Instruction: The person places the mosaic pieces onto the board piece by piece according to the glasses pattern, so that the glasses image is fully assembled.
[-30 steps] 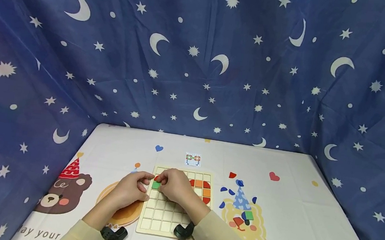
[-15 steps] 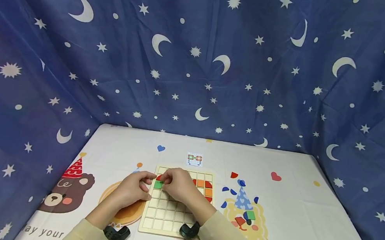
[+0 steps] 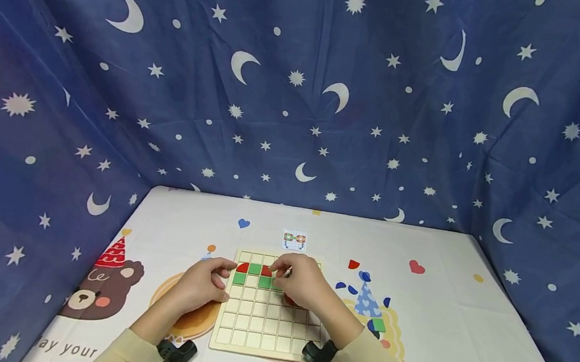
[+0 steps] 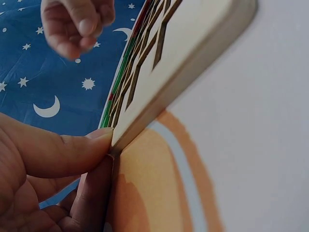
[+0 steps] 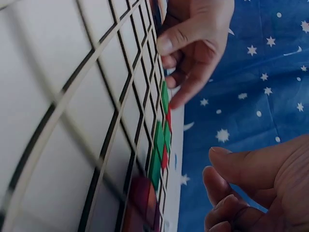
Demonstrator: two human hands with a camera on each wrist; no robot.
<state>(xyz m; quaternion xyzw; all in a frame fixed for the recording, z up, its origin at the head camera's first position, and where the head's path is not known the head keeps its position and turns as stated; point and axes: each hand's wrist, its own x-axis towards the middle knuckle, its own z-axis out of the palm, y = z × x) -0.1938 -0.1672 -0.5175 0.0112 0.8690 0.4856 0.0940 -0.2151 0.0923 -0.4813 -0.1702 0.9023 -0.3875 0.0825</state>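
"Well, where's the grid board point(image 3: 248, 322)?"

"On the bench point(image 3: 445, 321), the left hand point(image 3: 198, 283) touching its left edge, thumb and forefinger wide apart."

"And the right hand point(image 3: 303, 280)?"

"Above the board, fingers narrowly parted, empty; red tiles point(image 3: 242, 268) and green tiles point(image 3: 239, 279) sit toward the board's far-left corner."

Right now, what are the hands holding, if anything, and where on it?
Nothing visibly gripped. The right hand shows no piece between thumb and fingers; the left hand only touches the grid board, at its left edge.
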